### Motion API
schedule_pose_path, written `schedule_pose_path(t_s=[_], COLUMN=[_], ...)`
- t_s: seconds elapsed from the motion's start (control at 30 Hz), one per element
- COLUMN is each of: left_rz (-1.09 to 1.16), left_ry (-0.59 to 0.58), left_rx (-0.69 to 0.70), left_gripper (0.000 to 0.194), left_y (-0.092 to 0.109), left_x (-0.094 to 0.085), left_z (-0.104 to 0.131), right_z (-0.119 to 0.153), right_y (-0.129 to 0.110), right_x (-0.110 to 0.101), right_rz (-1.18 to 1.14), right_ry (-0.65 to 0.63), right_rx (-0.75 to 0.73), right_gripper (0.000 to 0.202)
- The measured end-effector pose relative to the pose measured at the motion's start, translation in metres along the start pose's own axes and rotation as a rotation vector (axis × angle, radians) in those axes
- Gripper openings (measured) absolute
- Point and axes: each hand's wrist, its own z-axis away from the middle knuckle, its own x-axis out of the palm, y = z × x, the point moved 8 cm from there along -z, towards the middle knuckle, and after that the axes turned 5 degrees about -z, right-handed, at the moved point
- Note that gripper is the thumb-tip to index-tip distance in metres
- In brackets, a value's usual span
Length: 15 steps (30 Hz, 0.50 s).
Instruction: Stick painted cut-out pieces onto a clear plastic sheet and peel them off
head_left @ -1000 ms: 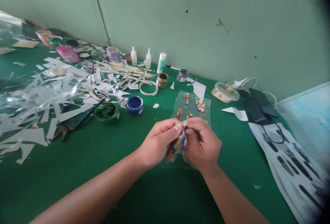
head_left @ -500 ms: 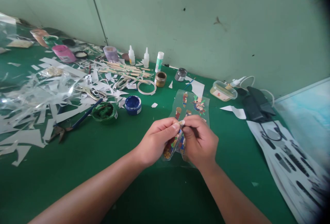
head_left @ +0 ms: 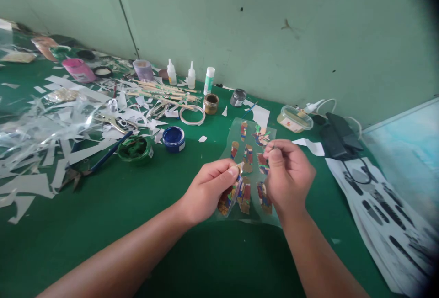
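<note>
Between thumb and fingers, my left hand (head_left: 209, 190) pinches a painted piece (head_left: 226, 199) with a clear layer along its edge. My right hand (head_left: 290, 174) is closed to its right, thumb against the fingertips; whatever it holds is too small to make out. Beneath both hands lies a clear sheet (head_left: 224, 145) bearing several painted pieces in red, blue, brown and green. The hands are apart, and my right hand covers part of the sheet's right side.
Left of the hands stand a blue paint jar (head_left: 173, 139) and a green paint tub (head_left: 135, 149). Pliers (head_left: 74, 178), paper scraps and clear plastic litter the left. Glue bottles (head_left: 191, 76) stand near the wall. A plastic tub (head_left: 295, 119) and printed sheet (head_left: 377, 211) are at right.
My right hand has moved right and slightly up, away from my left hand, uncovering more painted pieces. My left hand still holds its piece. The view has shifted slightly.
</note>
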Motion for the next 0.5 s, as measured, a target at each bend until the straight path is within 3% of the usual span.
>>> schedule_pose_path(t_s=[0.07,0.2,0.33,0.5], left_rz=[-0.064,-0.153,-0.150,-0.110], left_ry=[0.052,0.148,0.122,0.103], left_rx=[0.028,0.119,0.110,0.076], left_gripper=[0.038,0.038,0.037,0.038], left_y=[0.004,0.016,0.017,0.011], left_x=[-0.003,-0.010,-0.011,-0.012], left_z=[-0.001,0.001,0.001,0.000], right_z=[0.000,0.007,0.014,0.016], right_y=[-0.004,-0.020,-0.024,-0.022], right_x=[0.002,0.021,0.035,0.040], right_rz=[0.038,0.093,0.018,-0.033], right_ry=[-0.029,-0.236,-0.379,-0.410], right_rx=[-0.033,-0.182,-0.199,-0.166], right_gripper=[0.009,0.014,0.016,0.014])
